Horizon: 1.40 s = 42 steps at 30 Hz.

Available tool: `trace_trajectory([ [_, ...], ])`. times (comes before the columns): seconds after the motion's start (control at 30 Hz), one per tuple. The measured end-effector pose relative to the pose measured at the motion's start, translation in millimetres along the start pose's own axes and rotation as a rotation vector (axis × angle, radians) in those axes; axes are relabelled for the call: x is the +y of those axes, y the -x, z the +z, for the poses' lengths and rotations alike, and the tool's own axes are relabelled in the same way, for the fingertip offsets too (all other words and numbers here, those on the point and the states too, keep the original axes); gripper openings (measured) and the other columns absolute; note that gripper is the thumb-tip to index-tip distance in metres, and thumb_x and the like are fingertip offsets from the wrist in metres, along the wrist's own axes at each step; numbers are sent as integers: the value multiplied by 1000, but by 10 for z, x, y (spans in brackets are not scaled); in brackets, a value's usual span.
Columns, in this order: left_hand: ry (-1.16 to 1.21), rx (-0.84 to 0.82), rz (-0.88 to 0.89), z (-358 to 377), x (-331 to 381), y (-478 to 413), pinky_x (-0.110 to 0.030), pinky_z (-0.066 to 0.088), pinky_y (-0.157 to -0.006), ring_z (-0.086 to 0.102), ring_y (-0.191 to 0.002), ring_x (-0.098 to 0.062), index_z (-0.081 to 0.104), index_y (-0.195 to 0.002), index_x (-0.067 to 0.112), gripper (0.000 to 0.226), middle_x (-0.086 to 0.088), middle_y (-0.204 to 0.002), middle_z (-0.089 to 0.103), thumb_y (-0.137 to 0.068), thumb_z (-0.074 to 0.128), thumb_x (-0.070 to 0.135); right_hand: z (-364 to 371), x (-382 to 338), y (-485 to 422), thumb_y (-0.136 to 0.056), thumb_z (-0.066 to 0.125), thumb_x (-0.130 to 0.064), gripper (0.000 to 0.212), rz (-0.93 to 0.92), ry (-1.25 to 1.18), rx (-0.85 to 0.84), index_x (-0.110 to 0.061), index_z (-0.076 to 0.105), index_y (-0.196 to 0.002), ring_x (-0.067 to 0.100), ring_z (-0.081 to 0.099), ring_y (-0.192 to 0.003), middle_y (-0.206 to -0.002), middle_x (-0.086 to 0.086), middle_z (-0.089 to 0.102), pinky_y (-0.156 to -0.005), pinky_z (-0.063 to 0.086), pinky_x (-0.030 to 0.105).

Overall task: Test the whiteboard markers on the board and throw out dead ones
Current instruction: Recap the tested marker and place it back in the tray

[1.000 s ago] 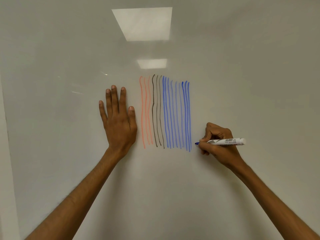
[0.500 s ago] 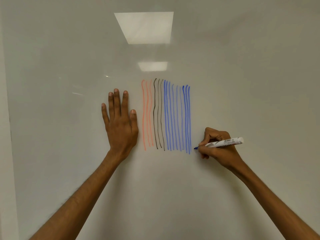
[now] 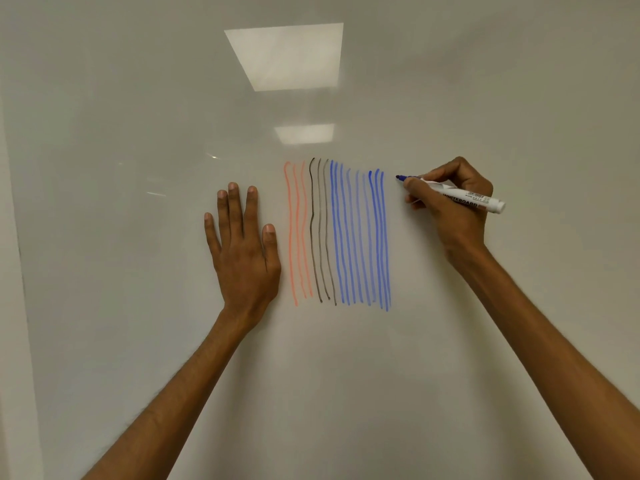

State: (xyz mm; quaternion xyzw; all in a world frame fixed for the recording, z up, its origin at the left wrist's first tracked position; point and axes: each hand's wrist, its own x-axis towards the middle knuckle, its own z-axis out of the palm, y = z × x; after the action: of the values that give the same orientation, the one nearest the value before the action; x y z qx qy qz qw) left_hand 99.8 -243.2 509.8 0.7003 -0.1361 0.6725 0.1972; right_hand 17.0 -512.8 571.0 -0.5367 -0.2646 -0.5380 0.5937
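Pale, glossy whiteboard (image 3: pixel 485 81) fills almost everything in front of me, with a lighter strip of wall or frame (image 3: pixel 14 306) running down its left edge. Two ceiling light reflections sit on its sheen, a large panel (image 3: pixel 287 57) high up and a smaller one (image 3: pixel 304 133) below it. Both my bare forearms reach up from the bottom corners toward the middle of the board. Between them stands a block of upright test marks. The blue strokes (image 3: pixel 360 237) make up the widest band, on the right. Three black and grey strokes (image 3: pixel 320 230) come next, and three faint orange strokes (image 3: pixel 297 233) are on the left. My left hand (image 3: pixel 242 251) lies flat on the board just beside the orange strokes, palm down. Its fingers are straight and pointing up, with the thumb nearest the marks, and it holds nothing. My right hand (image 3: pixel 450 209) is up at the right of the blue band, level with the tops of the strokes. Its fingers are curled round the marker (image 3: pixel 464 197) in a writing grip. The marker has a white barrel printed WHITEBOARD, and its rear end angles out to the right and slightly down. It is uncapped, and its blue tip (image 3: pixel 399 177) points left, just beside the top of the last blue stroke. I cannot tell whether the tip is actually touching the board.
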Motion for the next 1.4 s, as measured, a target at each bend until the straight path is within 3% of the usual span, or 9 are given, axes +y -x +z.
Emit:
trace_trajectory([
  [0.1,12,7,2,2,0,7,-49,3,-125,3,-154,-22,17,-158,12,58,-10,-166,10,-105,29,31,-3,50,43,-79,76,2,23,-13,19,15,-2,54,-72,23,69,-62,-70,-1,70,-63,57,34],
  [0.27,28,14,5,3,-8,7,-50,3,-124,4,-154,-23,17,-158,12,58,-11,-166,11,-105,30,32,-56,79,151,-79,74,5,25,11,35,8,10,50,-74,25,70,-63,-69,2,69,-66,58,38],
  [0.57,43,22,21,4,-16,20,-50,2,-124,5,-154,-25,19,-158,11,57,-13,-166,12,-105,31,31,-210,187,533,-78,71,8,26,46,88,-34,3,47,-69,29,68,-62,-68,13,67,-63,56,37],
  [0.73,40,17,18,3,-22,35,-51,3,-124,5,-154,-25,18,-158,11,57,-13,-165,12,-106,31,31,-278,220,722,-72,74,-3,31,48,148,-32,-22,52,-61,43,66,-68,-68,17,64,-64,55,47],
  [1.0,47,16,15,-6,-20,40,-50,3,-125,6,-154,-25,19,-158,11,57,-13,-165,12,-106,31,31,-388,268,1001,-71,74,-1,27,109,217,-63,-2,48,-65,48,62,-67,-70,24,58,-59,53,49],
  [1.23,58,15,4,-12,-19,60,-47,1,-125,5,-154,-25,19,-158,12,57,-12,-165,12,-106,31,31,-476,330,1214,-70,75,-5,27,155,256,-89,-9,49,-63,46,59,-65,-69,21,56,-57,50,52],
  [1.4,74,-11,7,-55,-24,96,-46,3,-125,4,-154,-26,17,-158,13,56,-12,-166,11,-108,34,28,-506,320,1316,-68,75,-10,25,208,253,-105,-10,50,-62,46,59,-66,-69,22,57,-57,52,45],
])
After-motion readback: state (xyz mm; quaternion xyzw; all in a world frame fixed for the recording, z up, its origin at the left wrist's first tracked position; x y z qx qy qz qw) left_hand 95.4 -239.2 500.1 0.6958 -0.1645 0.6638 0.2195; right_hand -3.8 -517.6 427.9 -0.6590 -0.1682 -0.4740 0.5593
